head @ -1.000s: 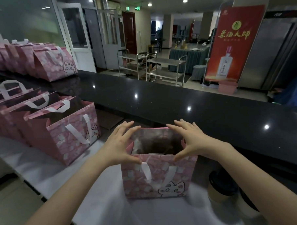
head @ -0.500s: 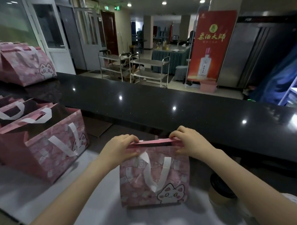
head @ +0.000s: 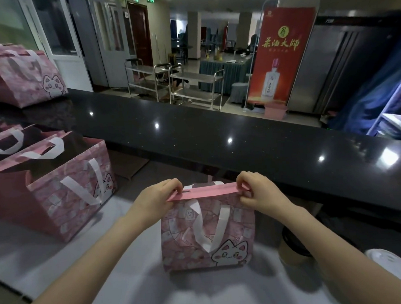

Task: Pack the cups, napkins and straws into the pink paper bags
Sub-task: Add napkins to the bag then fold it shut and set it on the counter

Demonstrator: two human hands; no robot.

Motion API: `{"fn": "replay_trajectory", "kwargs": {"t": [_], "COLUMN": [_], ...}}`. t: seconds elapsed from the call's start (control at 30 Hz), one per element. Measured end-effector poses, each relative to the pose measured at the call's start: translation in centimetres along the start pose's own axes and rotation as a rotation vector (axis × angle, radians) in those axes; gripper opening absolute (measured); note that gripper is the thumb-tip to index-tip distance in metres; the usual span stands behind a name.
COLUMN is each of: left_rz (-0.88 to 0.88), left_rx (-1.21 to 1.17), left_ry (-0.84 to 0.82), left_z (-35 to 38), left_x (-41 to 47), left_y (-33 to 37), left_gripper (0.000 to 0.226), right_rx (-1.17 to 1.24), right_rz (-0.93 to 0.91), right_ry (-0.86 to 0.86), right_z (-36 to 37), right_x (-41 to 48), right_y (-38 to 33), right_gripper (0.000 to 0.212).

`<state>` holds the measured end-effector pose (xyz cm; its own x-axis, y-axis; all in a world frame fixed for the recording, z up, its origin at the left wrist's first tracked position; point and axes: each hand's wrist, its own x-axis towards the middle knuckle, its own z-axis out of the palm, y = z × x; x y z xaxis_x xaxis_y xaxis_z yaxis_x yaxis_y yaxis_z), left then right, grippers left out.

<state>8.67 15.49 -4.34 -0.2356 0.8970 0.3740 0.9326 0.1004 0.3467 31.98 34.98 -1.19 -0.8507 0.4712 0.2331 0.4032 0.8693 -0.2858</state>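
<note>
Pinching is applied at both ends of the folded top edge (head: 208, 191) of the pink paper bag (head: 207, 234), which is gripped between thumb and curled fingers by the left hand (head: 159, 197) and right hand (head: 257, 190). The bag is stood upright on the white tabletop (head: 131, 281), cat face toward the wearer, long axis left-to-right. Uneven pulling could tear the fold or tip the bag onto the lidded cup (head: 292, 253) just beside it.

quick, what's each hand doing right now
Left hand: closed, pinching the folded top edge of the pink bag.
Right hand: closed, pinching the same edge at its other end.
</note>
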Motion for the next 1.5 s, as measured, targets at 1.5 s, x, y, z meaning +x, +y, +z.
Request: {"fn": "replay_trajectory", "kwargs": {"t": [1.5], "left_rz": [-0.15], "left_rx": [0.047], "left_ry": [-0.022], "left_z": [-0.5], "left_x": [-0.5], "left_y": [1.9], "left_gripper": [0.011], "right_rx": [0.005], "right_rz": [0.195], "right_ry": [-0.02], "right_z": [-0.3], "right_x": [-1.0], "right_y": [-0.7], "right_gripper": [0.014]}}
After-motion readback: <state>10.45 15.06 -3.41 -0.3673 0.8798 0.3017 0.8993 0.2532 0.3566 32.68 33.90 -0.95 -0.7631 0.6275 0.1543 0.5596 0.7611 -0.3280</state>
